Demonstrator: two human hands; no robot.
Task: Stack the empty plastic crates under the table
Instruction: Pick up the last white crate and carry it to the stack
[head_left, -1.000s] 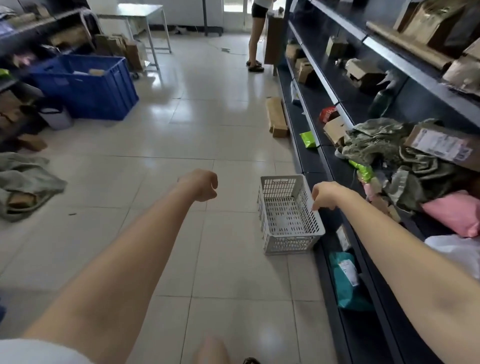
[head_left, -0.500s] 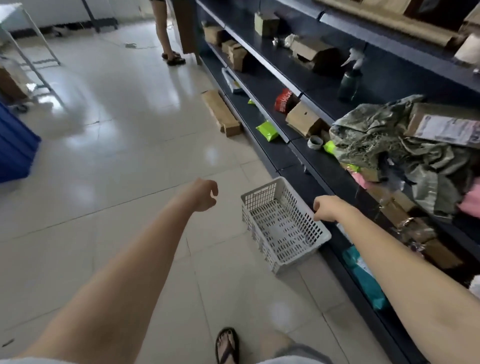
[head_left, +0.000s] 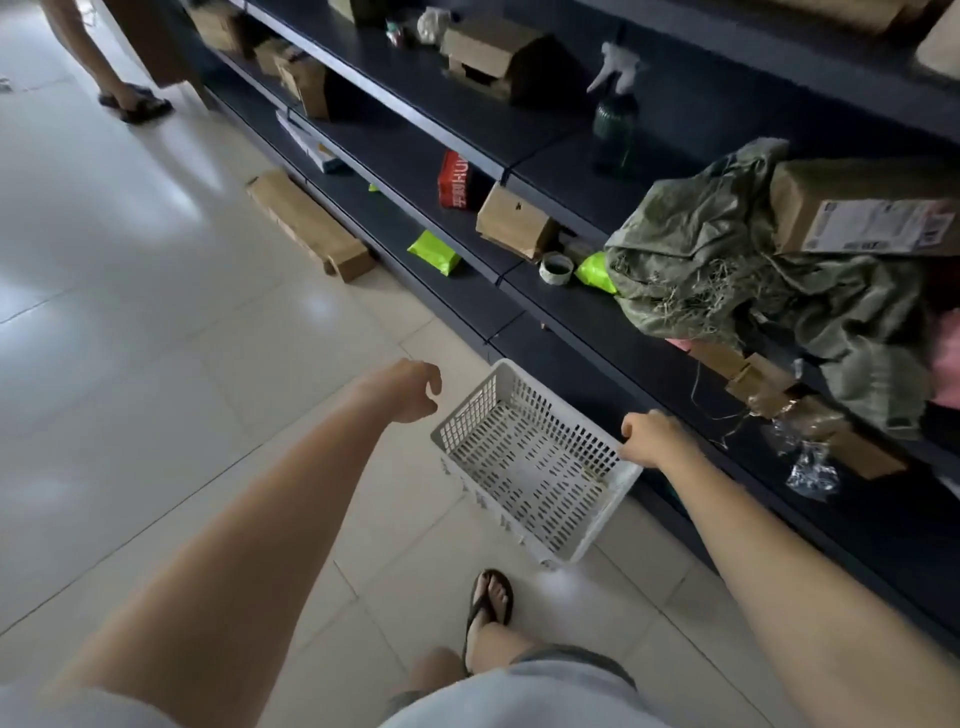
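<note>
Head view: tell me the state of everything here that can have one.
right hand: fingers curled over the rim of the white crate.
white crate: empty, tilted.
left hand: holds nothing, fingers loosely curled, apart from the crate.
spray bottle: upright on the shelf.
tape roll: lying flat.

One white crate (head_left: 524, 457); two hands: left hand (head_left: 410, 391), right hand (head_left: 655, 439); one spray bottle (head_left: 616, 127); one tape roll (head_left: 556, 268).

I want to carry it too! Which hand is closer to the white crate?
Right. The right hand grips the white crate by its rim; the left hand hovers off its left side, not touching.
</note>
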